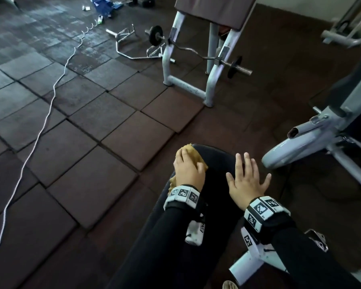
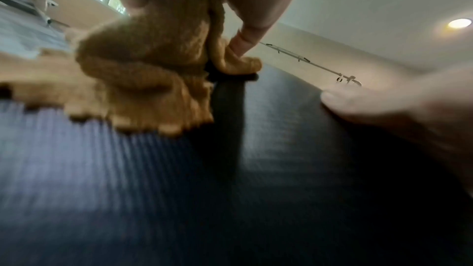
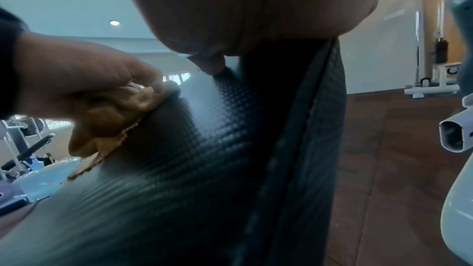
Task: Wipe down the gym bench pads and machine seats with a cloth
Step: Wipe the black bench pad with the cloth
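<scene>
The left hand (image 1: 189, 171) grips the bunched yellow cloth (image 2: 143, 72) at the far left edge of the black bench pad (image 1: 215, 184). The right hand (image 1: 246, 180) rests flat with spread fingers near the right edge. The cloth hangs over the edge, so I think it may slip off, and the middle may stay unwiped.

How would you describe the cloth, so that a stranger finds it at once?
Find the long black bench pad at the bottom centre of the head view. At its far left edge the left hand presses down a crumpled cloth. Its mustard yellow is the only warm colour there.
</scene>
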The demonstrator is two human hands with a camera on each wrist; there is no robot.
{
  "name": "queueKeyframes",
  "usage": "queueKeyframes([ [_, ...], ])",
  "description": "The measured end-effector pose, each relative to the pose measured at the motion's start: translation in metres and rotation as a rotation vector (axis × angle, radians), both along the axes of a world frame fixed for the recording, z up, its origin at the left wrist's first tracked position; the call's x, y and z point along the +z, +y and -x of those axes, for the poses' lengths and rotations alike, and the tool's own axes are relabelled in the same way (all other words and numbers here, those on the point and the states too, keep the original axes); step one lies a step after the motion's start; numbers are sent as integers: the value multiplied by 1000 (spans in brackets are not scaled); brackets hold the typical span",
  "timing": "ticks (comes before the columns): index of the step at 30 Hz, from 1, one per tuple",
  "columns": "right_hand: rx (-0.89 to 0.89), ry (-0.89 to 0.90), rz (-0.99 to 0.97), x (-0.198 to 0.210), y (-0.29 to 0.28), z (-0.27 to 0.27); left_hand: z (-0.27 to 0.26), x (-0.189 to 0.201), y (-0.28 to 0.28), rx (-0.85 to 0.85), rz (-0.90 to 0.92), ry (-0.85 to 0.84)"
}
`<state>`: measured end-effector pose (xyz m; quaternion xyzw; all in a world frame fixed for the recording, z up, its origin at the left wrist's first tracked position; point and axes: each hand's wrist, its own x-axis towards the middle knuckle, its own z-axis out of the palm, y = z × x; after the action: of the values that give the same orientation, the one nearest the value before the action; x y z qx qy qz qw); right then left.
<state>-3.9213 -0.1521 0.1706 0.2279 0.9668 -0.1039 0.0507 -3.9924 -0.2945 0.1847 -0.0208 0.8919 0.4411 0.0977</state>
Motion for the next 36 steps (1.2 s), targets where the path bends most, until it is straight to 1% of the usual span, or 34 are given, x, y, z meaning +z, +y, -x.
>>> queueKeyframes([
  [2,1,20,-14,-3,0,-1,20,1,-9,-48,-9,6],
  [5,0,34,-34,-6,0,-2,47,0,-22,-143,-85,28],
  [9,-6,38,-24,-6,0,-1,59,-5,-29,-226,-75,-23],
  [11,-5,43,-32,-6,0,-1,53,-12,-32,-224,-77,-20],
  [14,-7,34,-33,-5,1,-1,34,-27,-46,-139,-165,-36],
  [16,1,26,-23,-3,2,-1,17,-38,-63,-118,-200,-49],
  [20,2,42,-11,-1,2,-1,-22,-73,-107,-59,-272,-168],
  [22,2,60,-28,-1,0,-1,-35,-85,-120,-34,-314,-223],
  [25,-3,89,-61,0,-2,-3,-26,-79,-110,-7,-319,-199],
  [28,2,102,-69,2,-2,-3,-4,-62,-89,-55,-306,-148],
  [30,-2,102,-72,3,-2,-3,3,-58,-83,-84,-292,-142],
  [33,-12,108,-63,4,-3,-3,-7,-59,-93,-109,-258,-116],
  [36,-21,115,-65,5,-4,-3,-38,-73,-118,-91,-208,-90],
])
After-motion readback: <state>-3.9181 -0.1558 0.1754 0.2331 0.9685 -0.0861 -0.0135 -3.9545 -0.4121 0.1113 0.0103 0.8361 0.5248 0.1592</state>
